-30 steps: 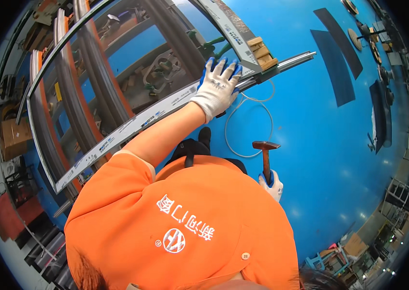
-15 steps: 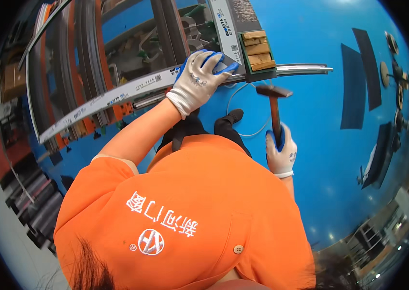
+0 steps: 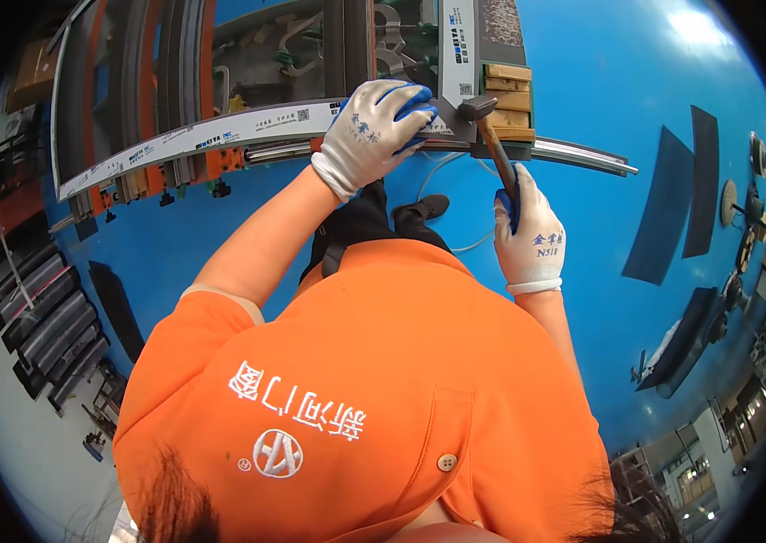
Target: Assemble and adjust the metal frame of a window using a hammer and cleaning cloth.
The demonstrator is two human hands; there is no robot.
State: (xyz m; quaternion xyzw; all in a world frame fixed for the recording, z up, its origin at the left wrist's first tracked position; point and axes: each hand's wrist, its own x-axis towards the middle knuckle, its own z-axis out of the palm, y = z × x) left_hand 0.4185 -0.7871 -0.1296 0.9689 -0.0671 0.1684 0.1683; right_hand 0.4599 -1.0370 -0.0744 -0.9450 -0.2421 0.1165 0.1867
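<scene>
My left hand [image 3: 375,131], in a white knitted glove with blue coating, lies over the near rail of a metal frame [image 3: 256,125], close to its right corner. Its fingers curl down onto the rail, and the fingertips are partly hidden. A hammer [image 3: 497,147] with a dark head and worn wooden handle is held in my right hand [image 3: 532,233], gloved the same way. The fingers wrap round the lower handle. The hammer head is at the frame's corner, right of my left hand; whether it touches cannot be told.
Wooden blocks [image 3: 508,101] sit in a holder right of the corner. A narrow metal bar [image 3: 586,157] sticks out to the right. Dark bars and orange clamps [image 3: 220,163] support the frame. A pale cable lies on the blue floor, and dark panels [image 3: 659,206] lie further right.
The hammer has risen from beside the bench to the frame's corner, its head swinging up and left. My left hand stays on the rail. The whole view has shifted slightly.
</scene>
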